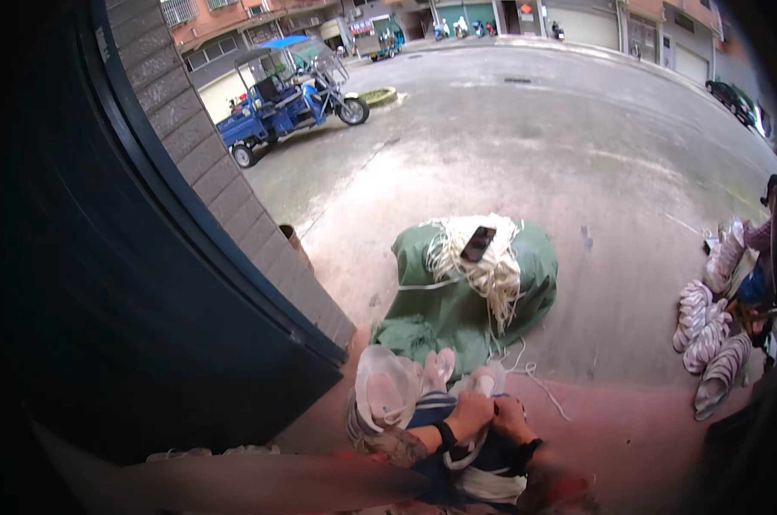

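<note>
My left hand, with a black band at its wrist, is closed low in front of me, over my lap. My right hand is closed close beside it, a dark band also on that wrist. A pale, whitish shoe-like piece shows just beyond my left fingers and seems to touch them. What the fingertips pinch is hidden between the hands. A pale strap hangs below my left hand. To its left lie a whitish, translucent shoe-like piece with pink inside and a pale pink one.
Ahead stands a green sack topped with cream cords and a dark phone. Loose white cord trails on the ground. Striped shoes are stacked at right. A dark door fills the left; a blue three-wheeler stands outside.
</note>
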`<state>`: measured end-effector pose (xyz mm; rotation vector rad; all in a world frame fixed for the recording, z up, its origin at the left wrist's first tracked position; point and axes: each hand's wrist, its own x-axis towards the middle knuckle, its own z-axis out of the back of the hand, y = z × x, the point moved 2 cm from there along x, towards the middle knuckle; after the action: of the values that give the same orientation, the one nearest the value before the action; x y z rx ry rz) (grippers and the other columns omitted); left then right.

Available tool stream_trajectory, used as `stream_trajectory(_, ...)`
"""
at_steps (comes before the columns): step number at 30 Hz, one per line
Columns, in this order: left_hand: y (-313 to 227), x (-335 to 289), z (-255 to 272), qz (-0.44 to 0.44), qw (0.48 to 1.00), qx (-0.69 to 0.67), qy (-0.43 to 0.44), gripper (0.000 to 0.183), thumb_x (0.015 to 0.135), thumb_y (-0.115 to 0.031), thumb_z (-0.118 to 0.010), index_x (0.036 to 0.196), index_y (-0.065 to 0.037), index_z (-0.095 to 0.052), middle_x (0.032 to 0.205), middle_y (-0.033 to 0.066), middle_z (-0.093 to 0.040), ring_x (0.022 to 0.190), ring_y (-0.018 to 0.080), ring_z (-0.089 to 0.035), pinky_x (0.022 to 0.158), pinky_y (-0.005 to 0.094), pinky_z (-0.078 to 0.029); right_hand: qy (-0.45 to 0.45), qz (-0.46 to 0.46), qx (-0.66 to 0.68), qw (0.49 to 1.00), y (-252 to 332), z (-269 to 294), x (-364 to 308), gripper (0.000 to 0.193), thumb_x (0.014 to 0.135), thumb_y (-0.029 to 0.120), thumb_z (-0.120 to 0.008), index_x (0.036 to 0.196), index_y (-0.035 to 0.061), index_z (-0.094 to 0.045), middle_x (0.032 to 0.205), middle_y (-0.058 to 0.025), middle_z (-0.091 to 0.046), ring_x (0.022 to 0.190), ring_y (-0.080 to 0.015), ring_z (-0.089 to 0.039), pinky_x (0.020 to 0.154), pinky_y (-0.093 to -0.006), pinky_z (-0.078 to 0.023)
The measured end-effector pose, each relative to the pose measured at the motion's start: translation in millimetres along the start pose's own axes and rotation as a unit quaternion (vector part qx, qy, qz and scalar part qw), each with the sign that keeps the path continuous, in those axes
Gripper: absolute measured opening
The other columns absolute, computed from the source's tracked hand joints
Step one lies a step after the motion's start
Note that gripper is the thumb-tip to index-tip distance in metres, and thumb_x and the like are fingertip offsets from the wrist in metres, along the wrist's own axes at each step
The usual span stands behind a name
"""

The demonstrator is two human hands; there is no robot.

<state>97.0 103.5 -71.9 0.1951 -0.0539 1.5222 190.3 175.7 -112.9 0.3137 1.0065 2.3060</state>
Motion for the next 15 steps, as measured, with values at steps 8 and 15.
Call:
stream_trajectory(8, 0, -14, 38, -0.040, 0.997, -0.056, 0.030, 0.010, 0.070, -0.018, -0.052, 0.072, -0.009, -0.057, 0.064, 0.0051, -0.052, 0.062, 0.0198, -0.055, 0.049, 0.0339, -0.037, -0.021, -0.028, 0.055, 0.998, 7, 8, -7, 0.020, 0.069, 0.023, -0.057, 0.069, 0.0024, -0.058, 0.069, -0.0187, -0.057, 0.068, -0.0368, -0.055, 0.060, -0.0448, -0.042)
stream_trajectory(15, 63, -161, 107, 0.069, 0.862, -0.438, 0.246, 0.023, 0.084, -0.024, -0.046, 0.076, -0.003, -0.052, 0.072, 0.0142, -0.055, 0.069, 0.0289, -0.057, 0.060, 0.0396, -0.042, -0.106, 0.003, -0.087, 0.991, 7, -2, -34, 0.024, 0.067, 0.018, -0.059, 0.088, 0.0064, -0.056, 0.087, -0.0125, -0.055, 0.091, -0.0308, -0.050, 0.075, -0.0404, -0.039)
